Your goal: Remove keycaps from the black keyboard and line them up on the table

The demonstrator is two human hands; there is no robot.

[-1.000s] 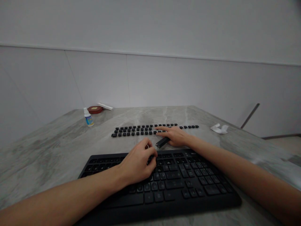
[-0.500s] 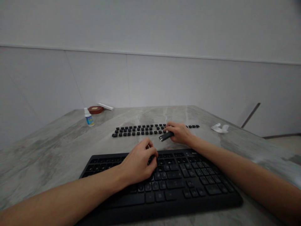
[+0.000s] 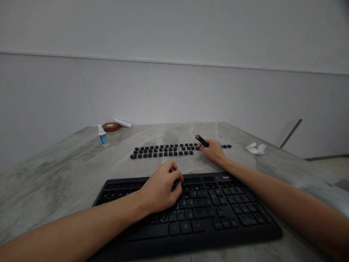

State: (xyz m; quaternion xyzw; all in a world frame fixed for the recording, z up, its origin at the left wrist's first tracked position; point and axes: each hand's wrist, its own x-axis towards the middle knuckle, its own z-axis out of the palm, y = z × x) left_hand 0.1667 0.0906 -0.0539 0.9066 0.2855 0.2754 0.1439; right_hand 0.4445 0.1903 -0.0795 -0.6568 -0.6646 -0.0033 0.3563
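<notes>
**Inspector:** Since the earlier frame, the right hand [image 3: 215, 151] has travelled from the near edge of the loose keys to their far right end, and the slim black bar-shaped tool [image 3: 202, 141] it carries has swung from flat to tilted up and leftward.

**Clerk:** Start with the large items?

**Inspector:** Grey marbled stone table [image 3: 54, 167]. Black full-size plastic keyboard [image 3: 207, 207] at the near edge. Beyond it, rows of detached black keycaps [image 3: 163, 150], laid out in order, seemingly so that each one can be found.

**Clerk:** And the hands?

**Inspector:** Left hand [image 3: 160, 189] rests curled on the keyboard's upper middle, fingers bent onto the keys, apparently steadying the board; whether it pinches anything I cannot tell. Right hand is closed around the tool, which projects from its fingertips above the keycap rows.

**Clerk:** Smaller items?

**Inspector:** Crumpled white tissue [image 3: 255, 148] far right; small white bottle with blue label [image 3: 103, 136] and round red-brown tin [image 3: 110, 126] far left.
</notes>
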